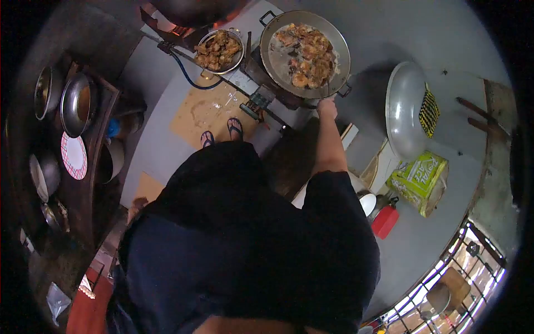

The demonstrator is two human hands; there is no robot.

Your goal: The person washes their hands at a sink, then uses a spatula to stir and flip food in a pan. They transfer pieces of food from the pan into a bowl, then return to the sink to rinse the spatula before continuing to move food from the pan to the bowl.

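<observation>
The fingers (pixel 325 102) of the right hand (pixel 327 108) are at the near edge of a wide, shallow pan (pixel 269 54), just beside one of its looped handles (pixel 345 90). They look drawn in together, but they are too small in view to tell whether they pinch something. Browned pieces of food (pixel 314 49) lie in the pan, which sits over a dark metal stove (pixel 266 76). To its left, a bowl (pixel 241 59) holds more browned pieces (pixel 221 49), near a dark pot (pixel 192 8) above a glowing fire (pixel 179 30). A blue hose (pixel 186 76) curves below the bowl.

On the right, a large metal basin (pixel 399 108) has a black-and-yellow cloth (pixel 429 114) against it; a green bag (pixel 421 177) lies near its lower edge. Farther down is a red object (pixel 385 222). At the far left, a pink-edged plate (pixel 74 155) is among metal pans (pixel 77 104).
</observation>
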